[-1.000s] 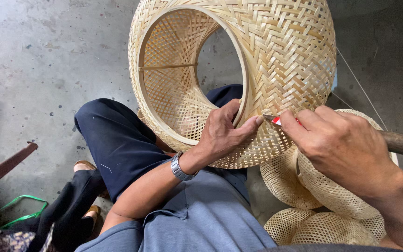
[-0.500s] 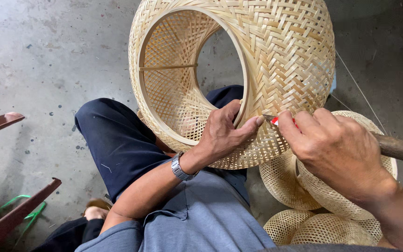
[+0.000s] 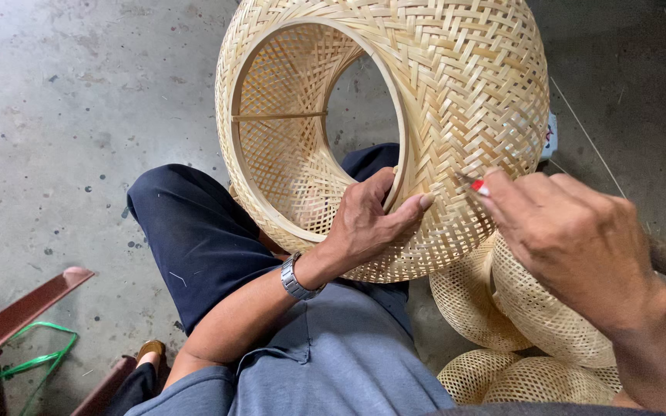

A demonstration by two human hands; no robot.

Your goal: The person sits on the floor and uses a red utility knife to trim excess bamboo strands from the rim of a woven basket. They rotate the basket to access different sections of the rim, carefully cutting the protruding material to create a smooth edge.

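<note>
Woven basket [image 3: 456, 85] unmoved; reddish bar [image 3: 17, 320] perhaps shifted lower.

The left hand [image 3: 364, 223] is curled, its thumb stretched out toward the right and its fingers [image 3: 383, 181] hooked away from view. The left forearm is bent up from the lap. The right hand [image 3: 576, 239] is closed, its fingertips pinched together near the left thumb tip.

The basket [image 3: 456, 100] is woven of pale, matt bamboo strips (rough-edged); the floor [image 3: 55, 115] is seen as speckled concrete.
</note>
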